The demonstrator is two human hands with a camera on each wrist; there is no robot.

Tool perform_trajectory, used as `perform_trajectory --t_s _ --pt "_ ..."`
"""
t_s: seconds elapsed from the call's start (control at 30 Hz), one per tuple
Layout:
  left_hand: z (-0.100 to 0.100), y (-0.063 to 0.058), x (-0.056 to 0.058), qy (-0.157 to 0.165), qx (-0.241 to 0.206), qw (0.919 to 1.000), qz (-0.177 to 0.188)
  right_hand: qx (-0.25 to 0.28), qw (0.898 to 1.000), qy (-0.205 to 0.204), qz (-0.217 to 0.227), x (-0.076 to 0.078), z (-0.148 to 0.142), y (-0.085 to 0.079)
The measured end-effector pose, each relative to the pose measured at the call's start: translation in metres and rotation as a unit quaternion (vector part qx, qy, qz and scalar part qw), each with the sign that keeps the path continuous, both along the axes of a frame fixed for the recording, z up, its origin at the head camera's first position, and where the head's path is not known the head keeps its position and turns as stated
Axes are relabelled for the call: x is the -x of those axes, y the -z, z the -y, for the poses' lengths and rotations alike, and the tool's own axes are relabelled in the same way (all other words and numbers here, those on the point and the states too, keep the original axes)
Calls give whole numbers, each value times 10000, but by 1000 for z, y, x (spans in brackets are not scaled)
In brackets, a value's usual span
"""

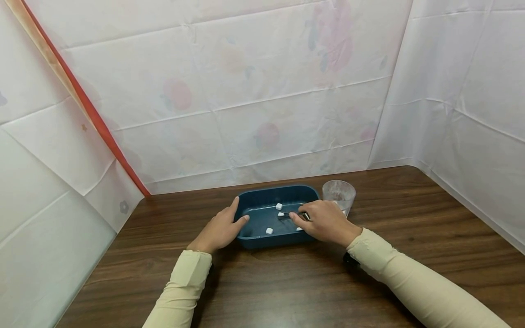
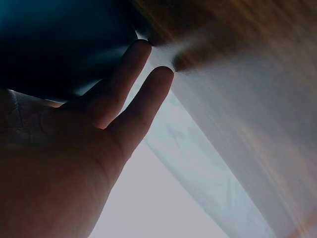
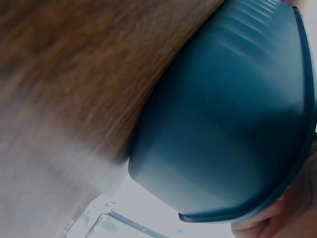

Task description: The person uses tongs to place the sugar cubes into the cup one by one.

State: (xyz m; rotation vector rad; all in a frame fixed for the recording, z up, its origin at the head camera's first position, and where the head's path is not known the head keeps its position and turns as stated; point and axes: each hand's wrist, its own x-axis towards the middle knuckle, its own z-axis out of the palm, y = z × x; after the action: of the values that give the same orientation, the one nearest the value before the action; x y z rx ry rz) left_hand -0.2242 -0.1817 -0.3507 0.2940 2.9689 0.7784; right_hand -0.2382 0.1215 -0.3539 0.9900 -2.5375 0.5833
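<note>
In the head view, a dark blue rectangular tray (image 1: 266, 243) with raised sides stands on the table. My left hand (image 1: 217, 229) grips its left end, thumb over the rim and fingers along the outer wall. With my right hand (image 1: 326, 220) I hold small metal tongs (image 1: 290, 215) over the tray floor. Their tips are at a white cube (image 1: 280, 214); whether they pinch it is too small to tell. Other white cubes lie on the tray floor, one near the back (image 1: 279, 206) and one near the front (image 1: 269, 231). Another is partly hidden by the right hand.
A clear glass (image 1: 338, 191) stands just behind my right hand, at the tray's right end, its lower part partly covered. Something whitish shows inside it. The brown wooden table (image 1: 279, 291) meets white patterned cloth (image 1: 254, 114) at the back and sides.
</note>
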Motion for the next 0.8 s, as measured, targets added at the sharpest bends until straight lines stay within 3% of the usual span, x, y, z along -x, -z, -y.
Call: perform_trajectory --t_s 0.8 --pt "1 2 1 23 -38 10000 3 236 9997 91 9 -1 -3 -5"
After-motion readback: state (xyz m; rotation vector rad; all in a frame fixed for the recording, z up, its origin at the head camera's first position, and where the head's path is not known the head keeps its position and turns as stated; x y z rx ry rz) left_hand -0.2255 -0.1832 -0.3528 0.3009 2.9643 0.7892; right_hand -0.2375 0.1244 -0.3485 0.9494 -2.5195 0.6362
